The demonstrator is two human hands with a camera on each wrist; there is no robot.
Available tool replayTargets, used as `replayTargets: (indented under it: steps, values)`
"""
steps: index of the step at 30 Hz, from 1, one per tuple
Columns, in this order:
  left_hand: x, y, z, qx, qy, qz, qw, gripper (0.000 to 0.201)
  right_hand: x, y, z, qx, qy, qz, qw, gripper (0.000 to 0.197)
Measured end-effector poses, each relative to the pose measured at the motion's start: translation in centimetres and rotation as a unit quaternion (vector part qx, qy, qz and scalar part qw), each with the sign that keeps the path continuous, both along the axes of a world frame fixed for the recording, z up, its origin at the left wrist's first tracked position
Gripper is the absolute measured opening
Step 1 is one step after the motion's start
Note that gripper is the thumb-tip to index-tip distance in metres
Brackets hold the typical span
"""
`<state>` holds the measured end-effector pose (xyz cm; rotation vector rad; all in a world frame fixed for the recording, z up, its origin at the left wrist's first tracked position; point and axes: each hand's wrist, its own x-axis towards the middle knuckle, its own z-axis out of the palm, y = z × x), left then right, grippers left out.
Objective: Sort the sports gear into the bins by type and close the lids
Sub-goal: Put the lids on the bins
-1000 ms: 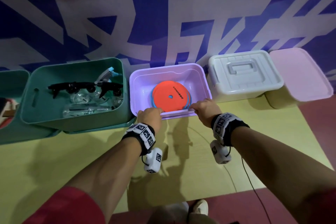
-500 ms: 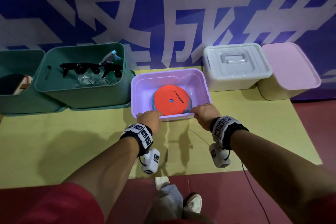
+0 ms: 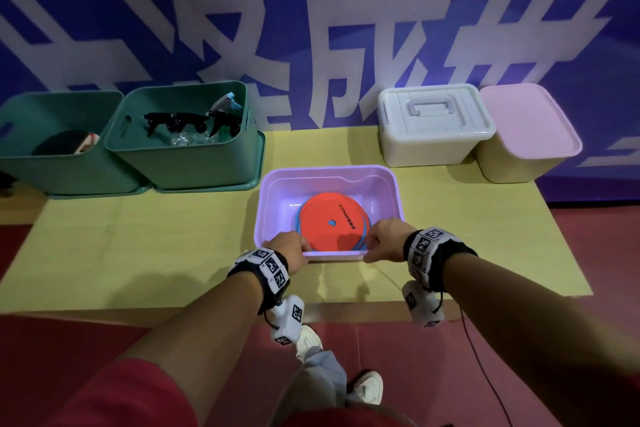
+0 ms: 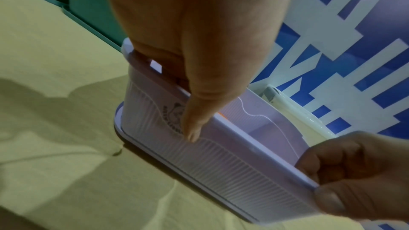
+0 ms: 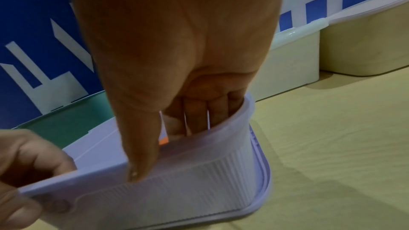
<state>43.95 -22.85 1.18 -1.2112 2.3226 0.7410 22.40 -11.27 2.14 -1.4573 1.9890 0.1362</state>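
We're gripping the near rim of the purple bin (image 3: 329,177) w/ both hands, left hand (image 3: 291,246) at the near-left corner, right hand (image 3: 388,243) toward the near-right. In the wrist views each hand is hooking its fingers (image 5: 197,116) inside the wall while the thumb (image 4: 192,120) is pressing down the ribbed outside, so both are clamped on the rim, one per side, prob. to keep the bin level and stop it twisting.

The bin is sitting on what looks like its own lid (image 5: 263,169), a flat purple tray showing round the base. We reckon that's why we're holding the bin itself: the lid has to come out from under before it can go on top.

Inside, the orange disc (image 3: 332,222) is lying flat on the bottom w/ blue edges (image 3: 363,243) peeking out beneath, likely more discs; can't tell how many.

The bin is standing out on the yellow mat (image 3: 138,246), apart from the row at the wall. In that row: two open green bins, the left green bin (image 3: 52,163) w/ something dark inside, the right green bin (image 3: 194,159) w/ spray bottles (image 3: 194,121). On the other side, the white box (image 3: 433,128) and the cream box (image 3: 526,142) w/ a pink lid are both shut.

So approx. two bins done, three still lidless.
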Motion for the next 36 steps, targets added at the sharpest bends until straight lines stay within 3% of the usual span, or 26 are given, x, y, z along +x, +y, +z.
replayTargets:
  steps: [3,6,9,11,15,18,21,24,28,36]
  values:
    - [0.4,1.2,0.4,0.036,0.002,0.000,0.999,0.029,0.5,1.4,0.5,0.004,-0.024,-0.025,0.999,0.032]
    - [0.5,2.1,0.6,0.046,0.005,0.001,0.999,0.033,0.7,2.3,0.7,-0.007,-0.030,-0.034,0.999,0.027]
    - [0.5,2.3,0.9,0.085,0.015,0.038,0.996,0.017,0.4,3.0,0.7,-0.070,-0.029,-0.054,0.996,0.023]
    - [0.5,2.0,1.4,0.090,0.036,0.079,0.992,0.017,-0.2,3.7,0.8,-0.135,-0.008,-0.093,0.986,0.037]
    - [1.6,1.1,1.8,-0.091,0.070,0.145,0.983,0.025,-1.2,4.6,0.3,-0.162,0.075,-0.170,0.969,0.062]
    - [3.2,1.0,1.2,-0.170,0.056,0.180,0.967,0.062,-1.4,5.1,0.0,-0.100,0.010,-0.233,0.967,0.047]
    - [4.4,0.5,-0.2,-0.052,0.082,0.278,0.956,0.065,-1.2,5.6,-0.3,-0.052,-0.036,-0.264,0.962,0.036]
    - [5.2,-0.5,-1.2,0.039,0.111,0.340,0.933,0.047,-0.9,5.3,-0.6,-0.048,-0.097,-0.325,0.940,0.027]
    - [5.2,-1.6,-1.0,0.066,0.145,0.375,0.913,0.033,-1.0,4.6,-0.5,-0.068,-0.158,-0.364,0.915,0.026]
    - [4.1,-5.7,-0.9,0.082,0.178,0.367,0.909,0.036,-2.5,2.2,0.8,-0.114,-0.186,-0.386,0.896,0.022]
